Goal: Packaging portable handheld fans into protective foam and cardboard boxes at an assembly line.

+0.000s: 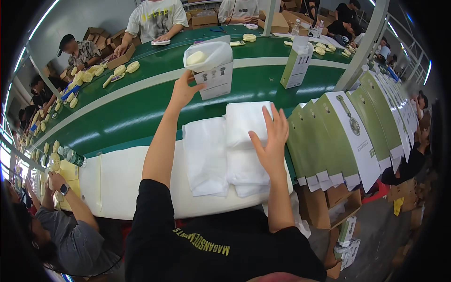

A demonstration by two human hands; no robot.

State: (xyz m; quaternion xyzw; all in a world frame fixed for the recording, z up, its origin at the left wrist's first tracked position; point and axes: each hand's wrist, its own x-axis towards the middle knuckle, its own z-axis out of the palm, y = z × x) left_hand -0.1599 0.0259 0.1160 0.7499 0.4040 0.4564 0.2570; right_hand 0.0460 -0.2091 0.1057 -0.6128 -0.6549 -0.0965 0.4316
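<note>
Bright, fairly even indoor light; white tube lights [43, 19] glow at both sides. Pale glare streaks the green belt [256, 83], and shadows are soft. Straight lines bow toward the black, rounded rim; the middle looks crisp, the outer edges softer.

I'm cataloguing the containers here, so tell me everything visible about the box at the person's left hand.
The box looks like pale grey cardboard, with dark pictures and small print on the face toward the camera. Its top is open; a thin, whitish bag bulges out over the rim, with a cream-coloured rounded piece showing in it. It appears roughly upright over the green belt. The left hand touches its left side, thumb across the front.
</note>
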